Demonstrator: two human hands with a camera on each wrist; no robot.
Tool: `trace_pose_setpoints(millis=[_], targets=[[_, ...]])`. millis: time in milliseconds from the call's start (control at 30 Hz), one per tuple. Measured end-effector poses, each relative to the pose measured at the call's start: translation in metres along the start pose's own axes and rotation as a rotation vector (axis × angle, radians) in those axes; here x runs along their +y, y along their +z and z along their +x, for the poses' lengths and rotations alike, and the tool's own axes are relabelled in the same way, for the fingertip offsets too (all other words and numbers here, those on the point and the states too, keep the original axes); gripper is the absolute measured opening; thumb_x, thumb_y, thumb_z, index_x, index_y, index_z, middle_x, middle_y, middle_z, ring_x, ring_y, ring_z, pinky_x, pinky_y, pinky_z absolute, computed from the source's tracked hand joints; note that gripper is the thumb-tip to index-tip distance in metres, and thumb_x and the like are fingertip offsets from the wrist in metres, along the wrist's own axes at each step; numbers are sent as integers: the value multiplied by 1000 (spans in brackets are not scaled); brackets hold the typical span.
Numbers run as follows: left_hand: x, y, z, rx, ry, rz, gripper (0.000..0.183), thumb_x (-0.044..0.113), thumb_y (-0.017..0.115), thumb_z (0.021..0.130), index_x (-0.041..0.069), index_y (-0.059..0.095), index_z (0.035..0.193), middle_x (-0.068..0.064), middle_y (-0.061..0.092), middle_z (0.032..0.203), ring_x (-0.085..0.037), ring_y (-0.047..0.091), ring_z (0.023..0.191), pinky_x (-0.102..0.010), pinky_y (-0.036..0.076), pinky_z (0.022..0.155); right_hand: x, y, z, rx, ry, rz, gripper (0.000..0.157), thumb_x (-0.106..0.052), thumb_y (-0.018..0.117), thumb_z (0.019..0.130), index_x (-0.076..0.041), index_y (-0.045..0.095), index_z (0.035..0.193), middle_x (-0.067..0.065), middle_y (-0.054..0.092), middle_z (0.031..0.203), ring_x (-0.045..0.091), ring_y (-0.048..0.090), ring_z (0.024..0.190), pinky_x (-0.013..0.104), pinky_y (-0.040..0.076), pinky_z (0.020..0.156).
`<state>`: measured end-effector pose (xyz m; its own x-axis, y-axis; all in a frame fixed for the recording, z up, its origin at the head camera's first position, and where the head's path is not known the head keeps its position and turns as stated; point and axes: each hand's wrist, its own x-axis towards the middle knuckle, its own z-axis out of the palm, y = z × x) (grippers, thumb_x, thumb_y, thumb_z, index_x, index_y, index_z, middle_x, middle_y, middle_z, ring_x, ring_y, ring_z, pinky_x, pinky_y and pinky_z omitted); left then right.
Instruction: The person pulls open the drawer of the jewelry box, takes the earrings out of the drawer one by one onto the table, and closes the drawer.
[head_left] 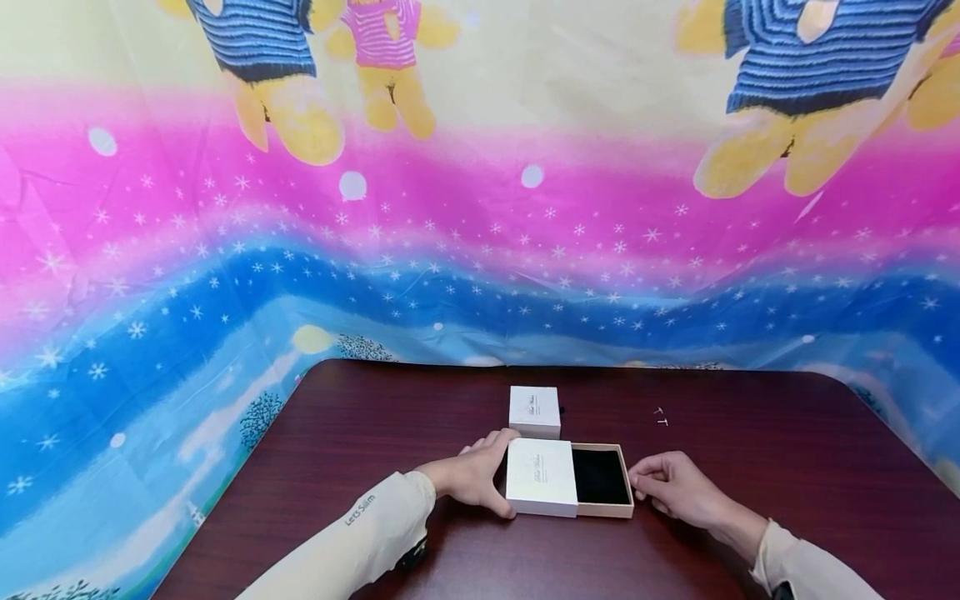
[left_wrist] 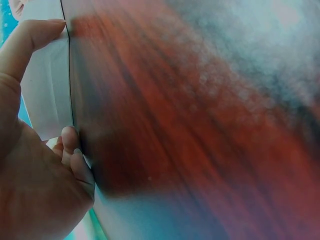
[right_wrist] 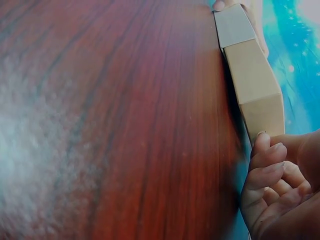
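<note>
A white drawer box point(head_left: 540, 475) with dark printed lettering lies on the table, its sleeve to the left. The tan-edged drawer point(head_left: 626, 479) sticks partway out to the right, showing a black lining point(head_left: 600, 477). My left hand point(head_left: 476, 475) holds the sleeve's left end, with the thumb at the near side and the fingers toward the far side. In the left wrist view the thumb presses the white sleeve point(left_wrist: 47, 85). At the drawer's outer end, my right hand point(head_left: 675, 487) has its thumb and forefinger pinched together against the tan end wall point(right_wrist: 262, 117). What lies between those fingertips is hidden.
A second, smaller white box point(head_left: 534, 408) stands just behind the first, with a small dark tab on its right side. Two small pale thin pieces point(head_left: 662, 421) lie farther right on the dark wooden table point(head_left: 405, 408). A printed cloth point(head_left: 480, 208) hangs behind the table.
</note>
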<state>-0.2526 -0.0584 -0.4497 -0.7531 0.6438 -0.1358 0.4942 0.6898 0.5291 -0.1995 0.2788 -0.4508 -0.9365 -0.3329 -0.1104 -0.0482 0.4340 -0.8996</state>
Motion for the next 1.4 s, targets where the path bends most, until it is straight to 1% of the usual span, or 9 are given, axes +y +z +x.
trace_pose_setpoints(millis=[500,700,967,1233,1400], targets=[[0,-1,1,-8,-8,0,102,34,89,66,18,31,147,1,47,135,-17,45,121,-34,35,102,-2,2,2,-2,1,4,20,-7,57,100,9,69,103,-2,60,72,3,44,49,17,34,45],[1,-1,0,-8,-3,-7,102,33,89,65,17,31,147,0,48,135,-17,46,120,-34,35,101,-2,2,2,1,15,10,20,-8,57,100,8,69,103,-2,60,72,3,43,49,17,33,45],[0,-1,1,-3,-8,-6,101,32,90,65,18,32,146,2,48,133,-14,45,114,-31,35,97,-3,5,2,1,25,10,19,-8,58,100,7,69,101,1,60,72,3,44,49,17,34,45],[0,-1,0,-9,-10,-1,103,33,89,66,17,30,148,0,47,137,-16,45,118,-35,36,101,-3,7,4,2,13,2,19,-8,58,100,7,70,101,1,61,72,3,45,49,17,35,45],[0,-1,1,-12,-12,-1,102,34,89,67,17,30,148,1,47,138,-15,45,118,-34,35,102,-4,8,5,-3,9,-4,19,-9,58,100,7,70,101,1,61,72,2,46,49,17,36,45]])
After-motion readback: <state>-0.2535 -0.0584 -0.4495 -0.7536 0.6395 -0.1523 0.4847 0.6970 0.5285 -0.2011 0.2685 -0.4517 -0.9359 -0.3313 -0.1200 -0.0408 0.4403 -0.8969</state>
